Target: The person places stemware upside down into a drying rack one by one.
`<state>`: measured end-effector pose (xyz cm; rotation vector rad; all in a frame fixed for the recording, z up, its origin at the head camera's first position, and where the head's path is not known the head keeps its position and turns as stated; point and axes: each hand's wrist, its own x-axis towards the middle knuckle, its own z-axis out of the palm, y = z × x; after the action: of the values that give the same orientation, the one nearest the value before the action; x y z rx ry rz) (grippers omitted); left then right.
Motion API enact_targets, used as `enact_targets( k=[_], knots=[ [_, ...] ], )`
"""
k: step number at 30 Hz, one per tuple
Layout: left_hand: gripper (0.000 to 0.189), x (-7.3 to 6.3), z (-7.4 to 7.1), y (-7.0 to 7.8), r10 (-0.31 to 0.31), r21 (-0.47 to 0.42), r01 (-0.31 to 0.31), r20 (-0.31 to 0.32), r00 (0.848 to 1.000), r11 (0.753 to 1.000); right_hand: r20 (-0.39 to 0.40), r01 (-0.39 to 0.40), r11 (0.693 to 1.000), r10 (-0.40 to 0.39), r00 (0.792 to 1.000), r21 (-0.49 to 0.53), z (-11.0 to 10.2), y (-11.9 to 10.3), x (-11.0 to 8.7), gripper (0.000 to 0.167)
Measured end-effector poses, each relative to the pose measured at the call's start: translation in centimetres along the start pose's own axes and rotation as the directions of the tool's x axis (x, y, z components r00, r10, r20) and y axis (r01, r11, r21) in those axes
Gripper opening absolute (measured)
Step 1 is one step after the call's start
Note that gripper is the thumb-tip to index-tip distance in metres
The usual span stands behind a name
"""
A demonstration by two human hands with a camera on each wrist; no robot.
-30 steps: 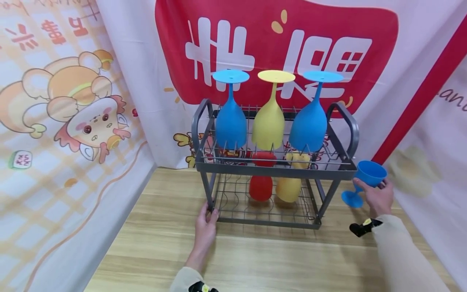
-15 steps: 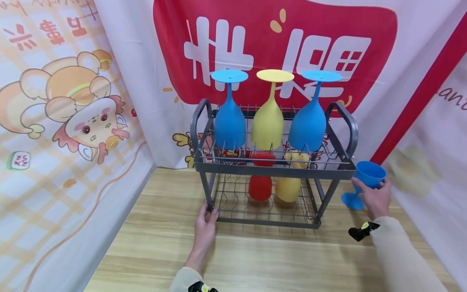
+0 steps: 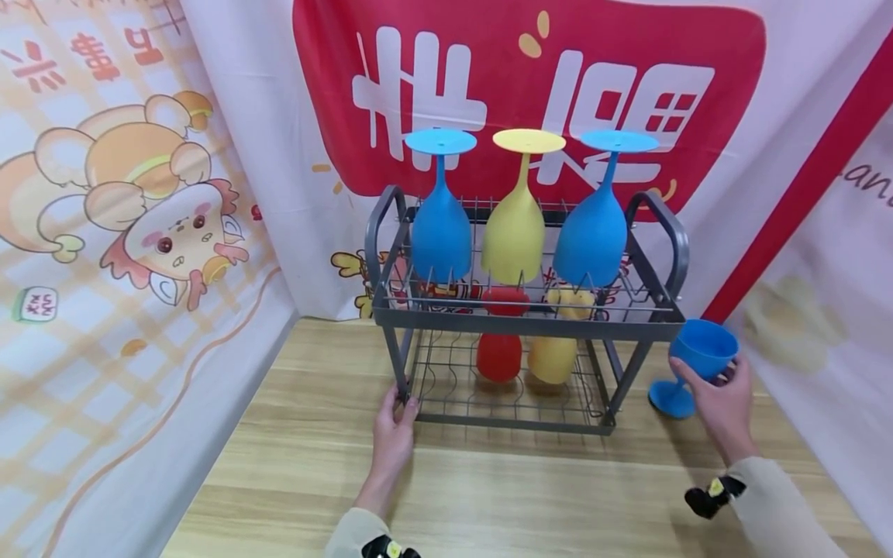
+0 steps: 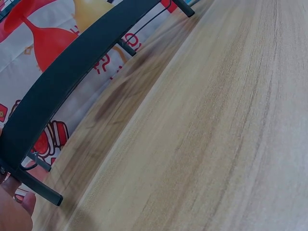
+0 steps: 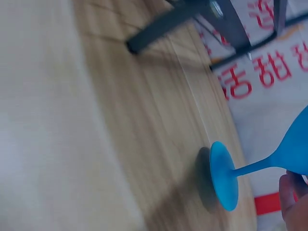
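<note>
My right hand point(image 3: 725, 399) grips a blue plastic goblet point(image 3: 706, 349) by its bowl, to the right of a grey two-tier dish rack point(image 3: 530, 325). The goblet stands mouth up with a slight tilt; in the right wrist view its foot point(image 5: 224, 175) is close over the wooden table, beside its shadow. At the rack's lower left front corner, my left hand point(image 3: 393, 434) holds the post, thumb in front. Upside down on the top tier are a blue goblet point(image 3: 441, 240), a yellow one point(image 3: 514, 244) and another blue one point(image 3: 591, 240).
On the lower tier a red goblet point(image 3: 498, 358) and a yellow goblet point(image 3: 552, 361) stand upside down, partly hidden by the upper rail. Printed cloth walls point(image 3: 279, 155) enclose the wooden table point(image 3: 516, 496) at the back and both sides.
My right hand has brought the blue goblet a little nearer to me, and the goblet leans less. My left hand and the rack have stayed put.
</note>
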<state>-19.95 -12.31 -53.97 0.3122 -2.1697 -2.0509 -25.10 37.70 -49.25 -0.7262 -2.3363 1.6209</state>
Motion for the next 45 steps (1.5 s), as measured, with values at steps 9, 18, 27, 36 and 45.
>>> enact_targets(
  k=[9,18,27,36,45],
  knots=[
    [0.052,-0.1,0.3,0.0,0.001,0.009,-0.001,-0.012,1.0,1.0,0.044,0.026,1.0,-0.027,0.999,0.014,-0.3,-0.8,-5.7,0.104],
    [0.052,-0.1,0.4,0.1,-0.01,-0.001,0.01,-0.007,1.0,1.0,0.079,0.105,0.994,-0.103,0.991,-0.022,0.4,-1.2,-11.1,0.095],
    [0.052,-0.2,0.4,-0.1,-0.007,0.03,0.007,-0.016,1.0,1.0,0.087,0.21,0.978,-0.21,0.974,0.004,2.6,-1.2,-15.2,0.086],
    [0.053,-0.2,0.2,-0.1,-0.019,-0.001,0.019,-0.01,1.0,1.0,0.198,0.267,0.962,-0.273,0.941,0.055,5.7,-2.0,-18.2,0.088],
    [0.053,-0.2,-0.1,-0.2,-0.025,-0.002,0.025,0.005,1.0,1.0,0.25,0.347,0.934,-0.357,0.9,0.083,7.6,-3.2,-20.4,0.084]
  ],
)
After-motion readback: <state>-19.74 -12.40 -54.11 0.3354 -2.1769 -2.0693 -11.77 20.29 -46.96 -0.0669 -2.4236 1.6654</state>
